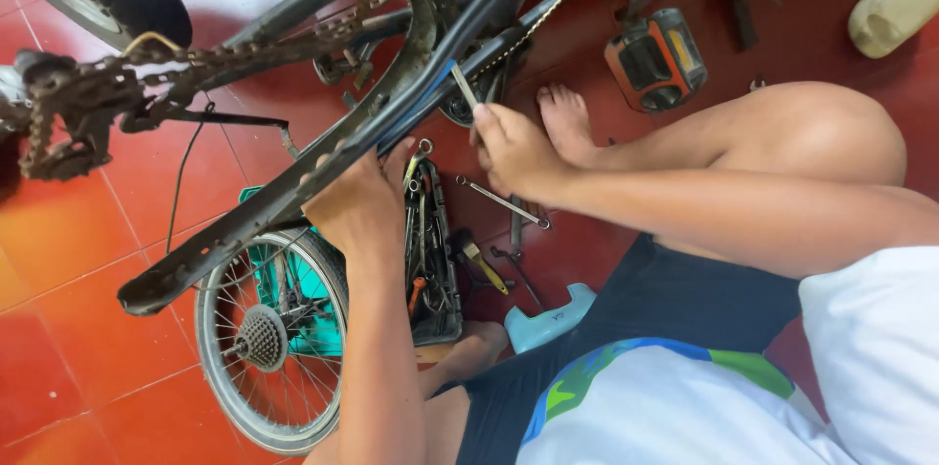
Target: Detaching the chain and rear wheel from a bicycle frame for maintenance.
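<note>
- The right hand [514, 147] is closed around a small metal tool [464, 86], pressing its tip against the bike frame [293, 186].
- The left hand [357, 201] is clamped on the same dark frame tube from below, steadying it.
- To do this well, it seems best to keep the left grip firm so the tube does not twist, and hold the tool square to the fitting so it does not slip.
- The frame is black, scuffed and dirty. It runs slantwise from the lower left towards the top middle, above the red tiled floor [68, 260].
- A rusty chain [225, 52] hangs along it towards the top left.
- Below lies a spoked wheel [269, 338] with a cog cluster, beside an open tool tray [430, 260].
- A spanner [501, 201] lies on the floor near the right hand; an orange pedal [653, 59] lies further off.
</note>
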